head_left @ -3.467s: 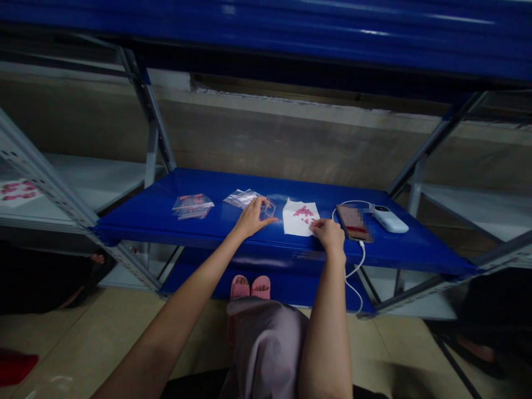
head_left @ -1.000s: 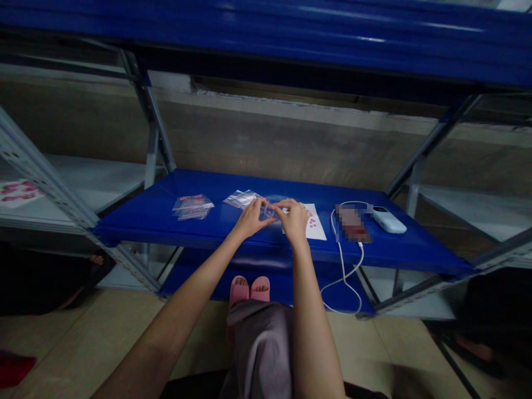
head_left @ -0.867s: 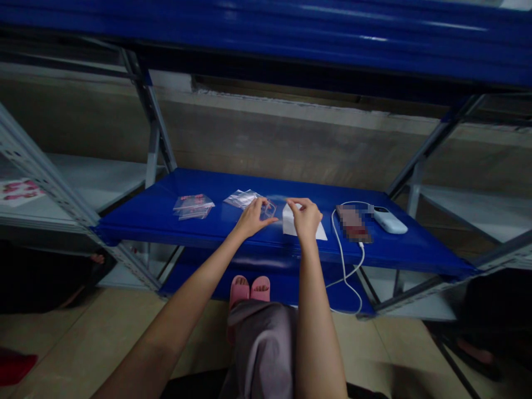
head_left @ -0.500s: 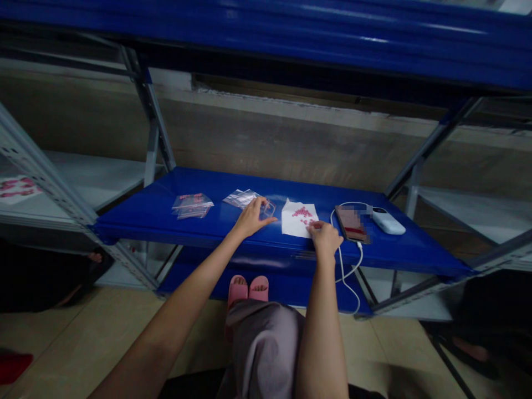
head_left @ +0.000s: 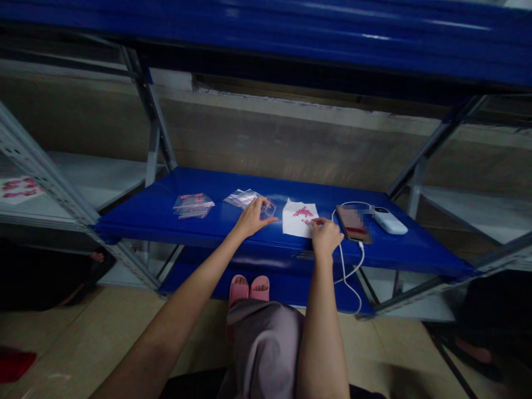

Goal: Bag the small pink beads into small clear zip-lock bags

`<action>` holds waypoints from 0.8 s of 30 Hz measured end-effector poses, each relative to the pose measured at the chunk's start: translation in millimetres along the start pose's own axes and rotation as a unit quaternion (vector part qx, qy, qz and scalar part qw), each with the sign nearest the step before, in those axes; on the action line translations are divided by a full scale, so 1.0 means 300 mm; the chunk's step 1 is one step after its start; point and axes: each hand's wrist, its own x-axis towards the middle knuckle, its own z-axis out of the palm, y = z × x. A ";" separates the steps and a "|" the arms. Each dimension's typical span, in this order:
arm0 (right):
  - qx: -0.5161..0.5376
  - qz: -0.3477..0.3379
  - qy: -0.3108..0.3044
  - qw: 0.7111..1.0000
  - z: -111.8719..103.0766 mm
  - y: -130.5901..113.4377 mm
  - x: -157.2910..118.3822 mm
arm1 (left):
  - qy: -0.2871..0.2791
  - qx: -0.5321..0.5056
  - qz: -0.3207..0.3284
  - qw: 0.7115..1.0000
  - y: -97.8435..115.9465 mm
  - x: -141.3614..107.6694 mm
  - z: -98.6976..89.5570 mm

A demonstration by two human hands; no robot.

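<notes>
My left hand (head_left: 252, 218) grips a small transparent plastic case (head_left: 269, 208) at the middle of the blue shelf (head_left: 137, 224). My right hand (head_left: 326, 237) rests its pinched fingertips at the lower right of a white paper sheet (head_left: 298, 219). A heap of small pink pieces (head_left: 303, 212) lies on that sheet, a few of them close to those fingertips. I cannot tell whether those fingers hold a piece. Transparent bags (head_left: 241, 197) lie just left of the case, and a stack of small bags with pink contents (head_left: 193, 205) lies farther left.
A pixelated phone (head_left: 353, 223) lies right of the paper, cabled to a white power bank (head_left: 389, 221). Its white cable (head_left: 344, 271) hangs over the shelf edge. Steel uprights frame the shelf. Another paper with pink pieces (head_left: 16, 187) sits on a lower left shelf.
My right hand left the case, lifted over the paper and came down at its lower right corner. My left hand has kept the case. The last half second shows little movement.
</notes>
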 end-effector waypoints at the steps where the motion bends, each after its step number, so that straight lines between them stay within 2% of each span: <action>1: 0.021 -0.001 0.005 1.000 -0.006 -0.006 0.004 | 0.001 -0.001 0.001 1.000 0.000 0.000 0.000; 5: 0.110 -0.027 0.003 0.994 -0.042 -0.047 0.026 | 0.002 -0.007 0.001 1.000 0.000 0.000 0.000; 8: 0.136 -0.058 -0.006 0.989 -0.061 -0.085 0.032 | 0.003 -0.011 0.004 1.000 0.001 -0.001 -0.001; 12: 0.088 -0.078 -0.023 0.993 -0.037 -0.099 0.018 | 0.003 -0.005 0.008 1.000 0.003 -0.001 -0.002; 16: -0.003 -0.070 -0.050 0.996 0.018 -0.063 -0.003 | 0.000 0.005 0.008 1.000 0.006 -0.001 -0.004; 18: -0.010 -0.072 -0.052 0.996 0.027 -0.050 -0.006 | -0.004 0.006 0.007 1.000 0.007 -0.002 -0.004; 22: 0.076 -0.077 -0.008 0.994 -0.016 -0.091 -0.006 | 0.003 -0.002 0.007 1.000 0.004 -0.003 0.000; 24: 0.135 -0.076 -0.030 0.987 -0.047 -0.146 -0.013 | 0.009 -0.004 0.007 1.000 0.001 -0.003 0.003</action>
